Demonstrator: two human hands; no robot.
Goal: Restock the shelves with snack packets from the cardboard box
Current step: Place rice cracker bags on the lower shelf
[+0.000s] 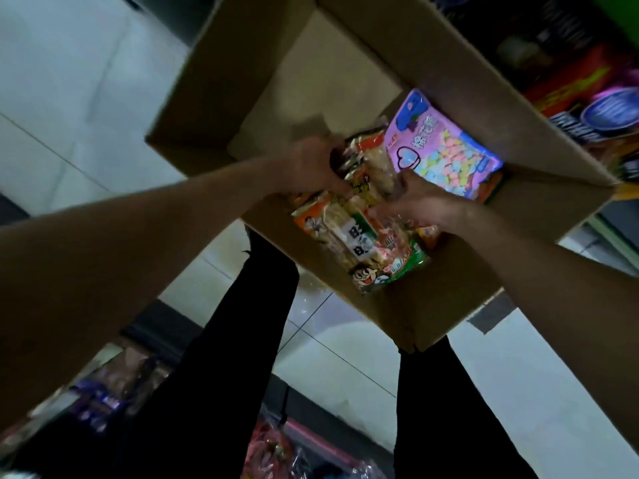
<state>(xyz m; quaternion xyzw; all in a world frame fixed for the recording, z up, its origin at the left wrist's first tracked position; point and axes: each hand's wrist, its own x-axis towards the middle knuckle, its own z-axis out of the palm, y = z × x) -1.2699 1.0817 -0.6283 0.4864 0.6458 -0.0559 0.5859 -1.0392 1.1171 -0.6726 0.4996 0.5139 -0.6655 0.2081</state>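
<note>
An open cardboard box [439, 292] stands on the tiled floor below me, flaps spread. Inside lie clear rice cracker packets [366, 236] with orange and green print, and a pink marshmallow packet [446, 146] leaning at the box's right side. My left hand [311, 167] grips the top end of the cracker packets from the left. My right hand [418, 198] grips the same bundle from the right. Both hands are inside the box, and the packets' far ends are partly hidden by my fingers.
Shelves with red and dark snack packages [567, 84] run along the upper right. More packets [103, 392] sit at the lower left, and red bags [269, 451] at the bottom. My dark trouser legs [249, 340] stand by the box. Pale floor tiles [69, 98] spread left.
</note>
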